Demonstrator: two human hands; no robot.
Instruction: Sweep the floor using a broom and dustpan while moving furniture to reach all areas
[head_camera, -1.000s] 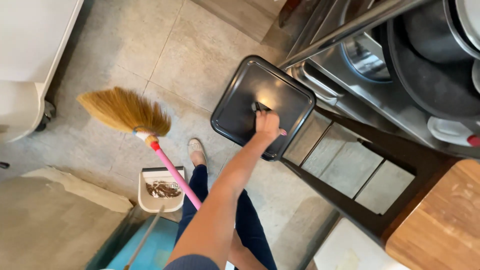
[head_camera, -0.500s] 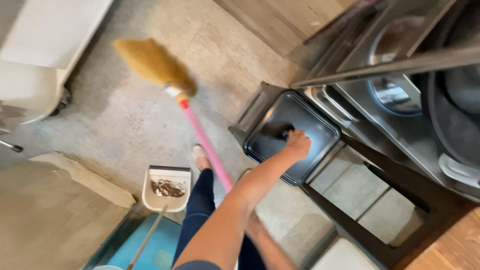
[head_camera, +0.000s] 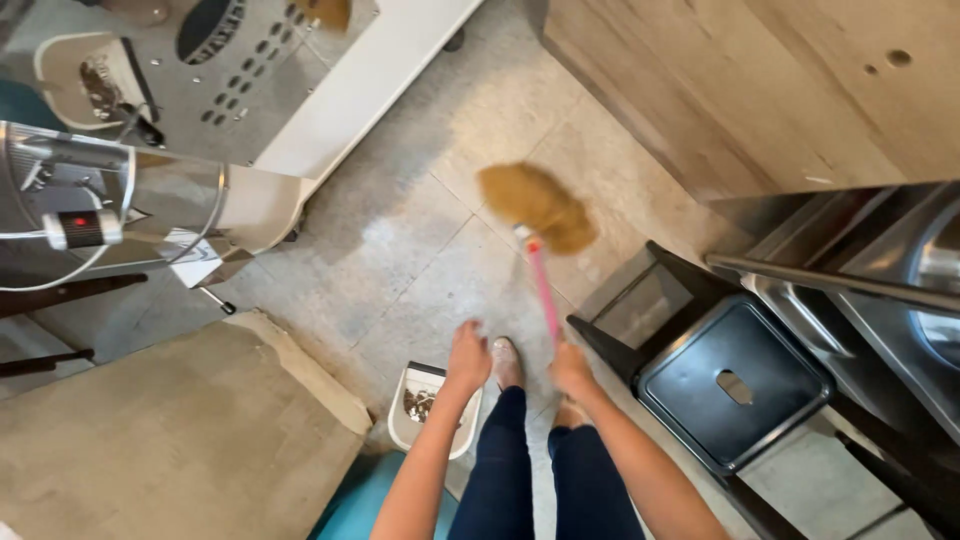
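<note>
My right hand (head_camera: 572, 370) is closed around the lower end of a pink-handled broom (head_camera: 545, 290). Its straw-coloured head (head_camera: 537, 205) is blurred, out over the grey tile floor ahead of me. My left hand (head_camera: 468, 355) hovers just above a white dustpan (head_camera: 425, 408) that stands by my feet with dark debris in it. Motion blur hides whether this hand grips anything. My legs in dark blue trousers fill the bottom centre.
A black metal stool (head_camera: 735, 385) with a slot in its seat stands close on my right, beside steel shelving (head_camera: 850, 280). A wooden panel (head_camera: 720, 90) rises at the upper right. A white machine (head_camera: 330, 110) stands upper left. A tan slab (head_camera: 170, 440) lies lower left.
My right hand has let go of the black stool's seat and now holds the broom handle. My left hand has come into view above the dustpan. The broom head has swung forward.
</note>
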